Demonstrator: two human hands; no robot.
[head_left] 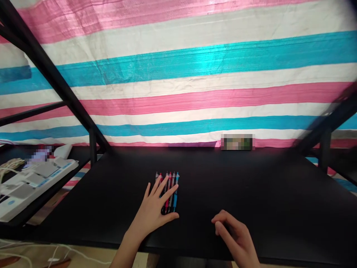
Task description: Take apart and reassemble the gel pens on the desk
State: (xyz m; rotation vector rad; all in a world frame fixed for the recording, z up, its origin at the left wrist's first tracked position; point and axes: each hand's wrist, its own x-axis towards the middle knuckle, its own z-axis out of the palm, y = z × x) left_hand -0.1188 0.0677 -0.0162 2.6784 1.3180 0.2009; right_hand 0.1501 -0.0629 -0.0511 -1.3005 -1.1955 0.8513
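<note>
Several pens with red, black and blue barrels lie side by side in a tight row on the black table. My left hand lies flat on top of them, fingers stretched and spread, covering their near ends. My right hand rests on the table to the right of the pens, apart from them. Its fingers are curled loosely inward with nothing visible in them.
A white power strip with cables sits on a lower shelf at the left. Black metal frame bars slant up on both sides. A pink, white and blue striped sheet hangs behind the table. A small blurred object lies at the table's back edge.
</note>
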